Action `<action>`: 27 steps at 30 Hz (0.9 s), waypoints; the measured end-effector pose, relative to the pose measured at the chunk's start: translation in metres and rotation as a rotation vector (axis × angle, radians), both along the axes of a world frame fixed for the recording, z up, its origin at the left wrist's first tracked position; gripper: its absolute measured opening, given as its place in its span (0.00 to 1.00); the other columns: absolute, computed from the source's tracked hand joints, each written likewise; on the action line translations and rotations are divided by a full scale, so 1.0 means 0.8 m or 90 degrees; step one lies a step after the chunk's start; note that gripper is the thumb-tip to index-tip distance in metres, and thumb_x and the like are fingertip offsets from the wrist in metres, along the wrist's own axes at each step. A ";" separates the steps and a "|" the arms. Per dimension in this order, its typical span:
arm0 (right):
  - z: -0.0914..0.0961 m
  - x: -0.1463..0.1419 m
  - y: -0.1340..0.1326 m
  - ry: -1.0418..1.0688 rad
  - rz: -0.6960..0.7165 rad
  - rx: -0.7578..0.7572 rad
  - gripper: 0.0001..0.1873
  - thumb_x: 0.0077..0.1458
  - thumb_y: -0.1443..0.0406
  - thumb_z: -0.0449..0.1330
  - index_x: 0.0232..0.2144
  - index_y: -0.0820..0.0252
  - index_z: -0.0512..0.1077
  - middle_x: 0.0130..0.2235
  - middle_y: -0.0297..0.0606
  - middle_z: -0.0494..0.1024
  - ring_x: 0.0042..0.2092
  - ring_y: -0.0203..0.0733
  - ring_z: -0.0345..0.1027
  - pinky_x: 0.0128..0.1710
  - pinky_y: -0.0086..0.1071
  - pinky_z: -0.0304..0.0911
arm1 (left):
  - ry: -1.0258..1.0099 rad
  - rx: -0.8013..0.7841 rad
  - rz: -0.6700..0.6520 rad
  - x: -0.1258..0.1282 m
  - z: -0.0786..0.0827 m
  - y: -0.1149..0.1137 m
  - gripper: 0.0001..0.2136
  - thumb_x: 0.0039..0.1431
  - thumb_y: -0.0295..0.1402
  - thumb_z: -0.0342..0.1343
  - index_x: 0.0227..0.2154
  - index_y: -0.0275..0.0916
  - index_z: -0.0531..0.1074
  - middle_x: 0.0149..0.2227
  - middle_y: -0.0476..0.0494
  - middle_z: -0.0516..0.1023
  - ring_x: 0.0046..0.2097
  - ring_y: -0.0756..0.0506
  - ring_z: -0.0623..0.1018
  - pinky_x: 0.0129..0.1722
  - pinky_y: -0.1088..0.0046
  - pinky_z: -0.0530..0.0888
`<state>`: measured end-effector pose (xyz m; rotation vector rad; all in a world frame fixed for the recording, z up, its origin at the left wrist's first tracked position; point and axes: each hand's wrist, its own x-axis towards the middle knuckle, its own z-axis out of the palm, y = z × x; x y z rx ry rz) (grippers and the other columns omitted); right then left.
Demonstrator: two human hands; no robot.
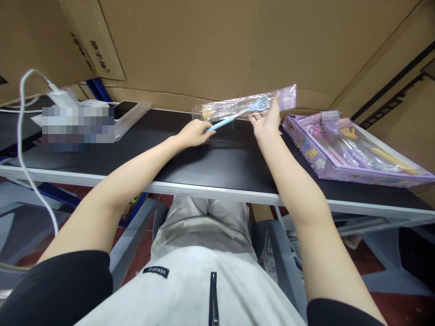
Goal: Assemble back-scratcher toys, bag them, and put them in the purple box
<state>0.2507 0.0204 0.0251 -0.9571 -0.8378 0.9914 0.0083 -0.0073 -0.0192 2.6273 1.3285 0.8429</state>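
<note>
A back scratcher [222, 123] with a light blue handle, a thin metal rod and a blue claw-shaped head is held at its handle end by my left hand [195, 132], fingers closed round it. Its head lies against a long clear plastic bag [231, 106] with a purple printed end. I cannot tell whether the head is inside the bag or in front of it. My right hand [267, 120] grips the bag near that end, thumb across it and fingers partly stretched below the claw. Something yellow shows at the bag's left end.
On the right stands a purple printed display box [326, 167] with several bagged back scratchers inside. A white cable [22, 122], a phone [125, 108] and a blurred-out pile occupy the left of the black table [217, 167]. Cardboard [210, 45] walls the back.
</note>
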 end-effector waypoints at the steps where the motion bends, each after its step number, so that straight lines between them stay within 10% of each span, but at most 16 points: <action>1: 0.003 0.008 0.002 -0.041 -0.016 -0.008 0.25 0.66 0.44 0.60 0.54 0.52 0.75 0.56 0.43 0.80 0.60 0.46 0.78 0.56 0.46 0.77 | 0.003 -0.004 -0.006 -0.003 0.003 -0.001 0.15 0.67 0.42 0.53 0.31 0.40 0.78 0.27 0.43 0.81 0.32 0.41 0.80 0.40 0.65 0.73; 9: 0.023 0.070 0.012 -0.178 -0.155 -0.057 0.23 0.75 0.51 0.49 0.63 0.49 0.72 0.64 0.46 0.76 0.65 0.46 0.74 0.54 0.41 0.78 | 0.015 -0.044 -0.036 -0.026 0.037 -0.019 0.18 0.68 0.44 0.51 0.32 0.39 0.80 0.26 0.45 0.80 0.33 0.43 0.79 0.42 0.66 0.74; 15: 0.031 0.096 0.003 0.008 -0.263 -0.042 0.37 0.76 0.65 0.18 0.75 0.68 0.51 0.73 0.60 0.64 0.66 0.30 0.72 0.50 0.19 0.72 | 0.075 0.009 0.176 -0.067 0.058 -0.011 0.23 0.71 0.47 0.47 0.41 0.37 0.82 0.30 0.39 0.80 0.43 0.34 0.82 0.51 0.56 0.75; 20: 0.023 0.094 0.007 0.076 -0.220 -0.016 0.31 0.77 0.65 0.27 0.71 0.64 0.57 0.73 0.55 0.65 0.61 0.29 0.77 0.49 0.21 0.74 | 0.102 0.045 0.272 -0.084 0.040 0.011 0.25 0.71 0.50 0.47 0.47 0.36 0.82 0.38 0.31 0.81 0.51 0.27 0.81 0.58 0.49 0.72; 27: 0.014 0.098 0.021 -0.174 -0.228 -0.058 0.20 0.71 0.51 0.54 0.56 0.52 0.75 0.63 0.47 0.77 0.61 0.50 0.78 0.50 0.44 0.80 | 0.193 0.017 0.300 -0.057 0.011 0.023 0.25 0.69 0.47 0.48 0.45 0.29 0.82 0.40 0.24 0.83 0.51 0.24 0.82 0.54 0.50 0.75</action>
